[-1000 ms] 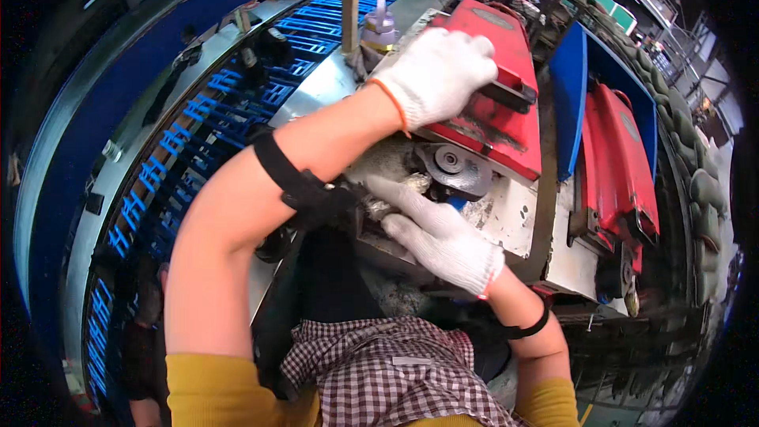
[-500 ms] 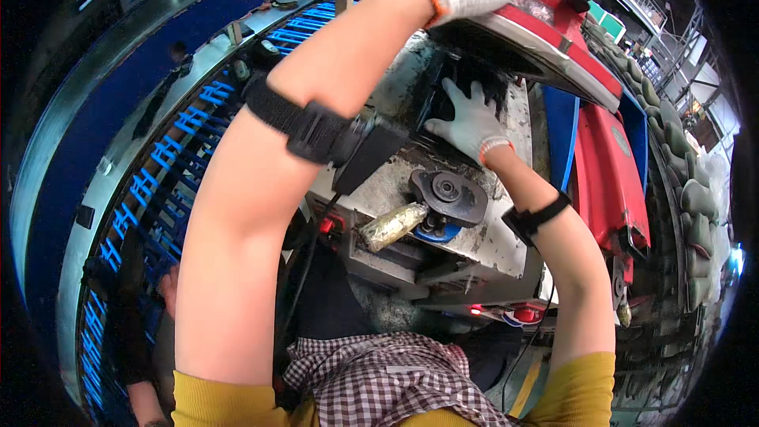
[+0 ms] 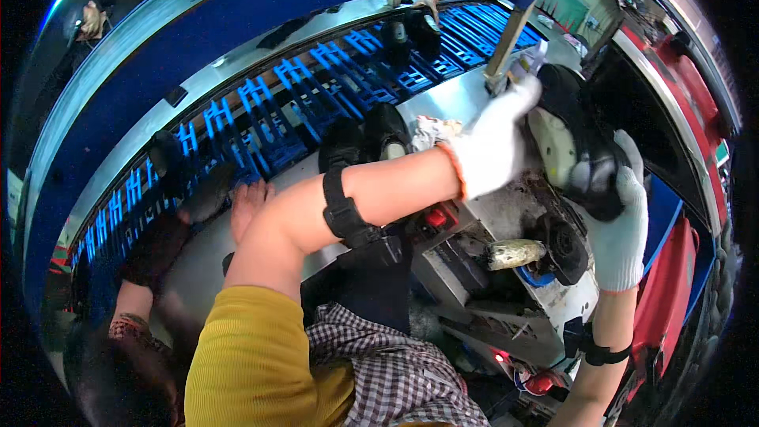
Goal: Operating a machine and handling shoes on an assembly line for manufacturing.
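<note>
A black shoe [image 3: 581,122] with a pale patch on its underside is held up at the right, tilted. My right hand [image 3: 621,237], in a white knitted glove, grips its lower end, with the thumb along the side. My left hand [image 3: 498,142], gloved the same way, is beside the shoe's left edge. Motion smears its fingers, so I cannot tell whether they touch the shoe. Below the shoe is the worn machine bed [image 3: 506,205], carrying a dark rounded fitting [image 3: 568,249] and a handle wrapped in pale material [image 3: 515,254].
A conveyor with blue slats [image 3: 253,99] curves along the left and far side, with dark shoes [image 3: 411,35] on it. Another pair [image 3: 368,136] stands near my left forearm. A co-worker's bare hand [image 3: 251,207] is at the left. The red machine cover [image 3: 668,71] rises at the right.
The view has swung left. My left hand has come off the red cover and moved beside the shoe. My right hand has come up from the machine bed and now holds the shoe.
</note>
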`<state>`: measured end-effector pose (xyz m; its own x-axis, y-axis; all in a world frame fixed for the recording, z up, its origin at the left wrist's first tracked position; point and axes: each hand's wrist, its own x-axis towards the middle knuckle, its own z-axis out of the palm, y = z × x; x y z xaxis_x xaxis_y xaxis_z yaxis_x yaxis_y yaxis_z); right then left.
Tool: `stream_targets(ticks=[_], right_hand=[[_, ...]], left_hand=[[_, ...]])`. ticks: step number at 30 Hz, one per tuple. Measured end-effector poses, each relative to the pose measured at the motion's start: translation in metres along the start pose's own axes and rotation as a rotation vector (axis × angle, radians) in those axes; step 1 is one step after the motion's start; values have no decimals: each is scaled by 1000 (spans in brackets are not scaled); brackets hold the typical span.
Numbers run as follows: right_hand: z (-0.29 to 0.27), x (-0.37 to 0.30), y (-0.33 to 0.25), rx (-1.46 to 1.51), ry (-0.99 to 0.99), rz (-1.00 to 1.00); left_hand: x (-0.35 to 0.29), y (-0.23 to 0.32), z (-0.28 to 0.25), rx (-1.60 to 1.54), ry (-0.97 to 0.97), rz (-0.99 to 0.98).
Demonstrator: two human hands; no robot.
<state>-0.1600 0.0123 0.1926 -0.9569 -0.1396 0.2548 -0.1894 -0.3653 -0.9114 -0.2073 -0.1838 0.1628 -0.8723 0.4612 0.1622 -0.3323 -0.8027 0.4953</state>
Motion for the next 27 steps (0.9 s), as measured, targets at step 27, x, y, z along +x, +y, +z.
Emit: stream_targets(ticks=[27], right_hand=[[-150,-20,-5,-595,78,-89]], left_hand=[[62,239,-378,1465,1100,-314]])
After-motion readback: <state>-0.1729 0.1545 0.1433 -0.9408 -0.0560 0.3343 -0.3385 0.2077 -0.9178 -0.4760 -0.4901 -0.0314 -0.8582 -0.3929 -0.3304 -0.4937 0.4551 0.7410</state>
